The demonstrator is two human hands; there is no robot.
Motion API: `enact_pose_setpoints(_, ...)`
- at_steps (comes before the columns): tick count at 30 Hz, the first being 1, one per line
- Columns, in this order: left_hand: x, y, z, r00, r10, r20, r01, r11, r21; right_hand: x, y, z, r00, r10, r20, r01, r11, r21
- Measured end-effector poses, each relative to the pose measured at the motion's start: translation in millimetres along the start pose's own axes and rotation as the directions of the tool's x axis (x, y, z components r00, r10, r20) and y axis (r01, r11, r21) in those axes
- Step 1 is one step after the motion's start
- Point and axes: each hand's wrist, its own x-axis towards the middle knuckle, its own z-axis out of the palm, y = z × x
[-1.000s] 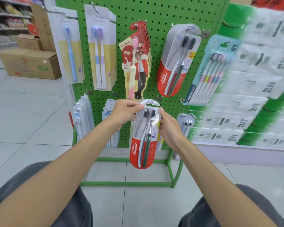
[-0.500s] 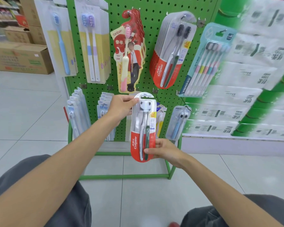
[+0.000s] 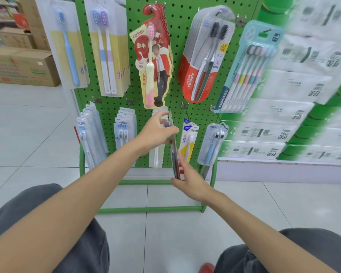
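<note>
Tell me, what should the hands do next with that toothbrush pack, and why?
Probably turn the toothbrush pack flat to the pegboard, ready for a hook. The left hand holds its top, the right hand its bottom; it stands edge-on, on no hook.

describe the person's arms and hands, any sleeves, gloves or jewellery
Both arms are bare: no sleeve shows on the left arm or the right arm up to the frame edge. The left hand and right hand wear no gloves, and no ring, watch or bracelet shows. Below them are dark grey trousers and the tip of a red shoe.
</note>
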Motion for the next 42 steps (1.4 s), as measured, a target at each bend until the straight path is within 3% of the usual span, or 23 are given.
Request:
enact_pose_setpoints(4, 5.0, -3.4, -4.4, 0.988, 0.087, -0.127, -0.099, 0.991, -0.090, 3.3, -3.2, -7.0, 1.000, -0.028, 0.011, 0.026, 0.983, 0.181)
enact_pose_setpoints(7, 5.1, -3.2, -5.7, 0.987, 0.060, -0.152, -0.079, 0.989, -0.127, 9.1, -0.4, -8.3, 0.999, -0.039, -0.021, 0.044, 0.964, 0.261)
enact_pose_setpoints(14, 2.9, -2.2, -9.9, 0.999, -0.036, -0.018, 0.031, 0.974, -0.226, 24.2, 0.5, -12.6, 0.992, 0.064, -0.112, -0.037, 0.972, 0.230)
enact_pose_setpoints(23, 0.7, -7.9, -5.0, 0.987, -0.057, 0.153, 0.074, 0.991, -0.110, 36.3, -28.0, -52.6, 0.929, 0.032, -0.369, 0.127, 0.908, 0.399)
enact_pose_setpoints(33, 2.6, -10.1, -8.5, 0.993, -0.061, 0.105, 0.078, 0.983, -0.166, 45.9, -43.6, -53.7, 0.848, 0.029, -0.529, 0.191, 0.914, 0.357)
enact_pose_setpoints(38, 4.0, -12.8, -4.2, 0.995, -0.098, 0.001, 0.094, 0.955, -0.282, 47.3, -48.0, -36.5, 0.783, -0.056, -0.619, 0.132, 0.988, 0.077)
enact_pose_setpoints(42, 5.7, -11.2, -2.7, 0.990, -0.135, -0.038, 0.105, 0.894, -0.436, 50.2, -51.0, -21.7, 0.835, -0.168, -0.524, 0.170, 0.984, -0.046)
